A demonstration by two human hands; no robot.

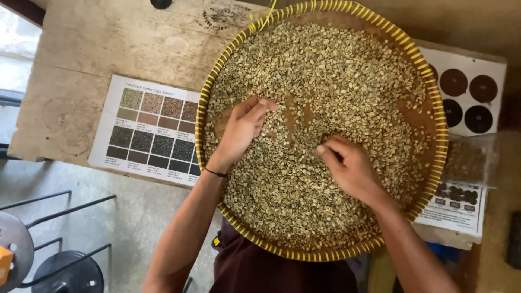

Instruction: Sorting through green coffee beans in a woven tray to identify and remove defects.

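A large round woven tray with a yellow-and-brown rim [434, 103] rests on a wooden table and is filled with pale green coffee beans [336, 81]. My left hand [241, 130] lies in the beans left of the middle, fingers curled and their tips touching the beans. My right hand [350, 168] rests in the beans right of the middle, fingers bent and pinched on the beans. A thin dark band circles my left wrist. Bare patches of the tray's brown bottom show between the two hands.
A printed colour chart of bean samples [152, 130] lies on the wooden table [92, 49] left of the tray. A card with dark round discs [469, 97] and a clear bag of beans [467, 163] lie to the right. Black stools [59, 266] stand on the floor lower left.
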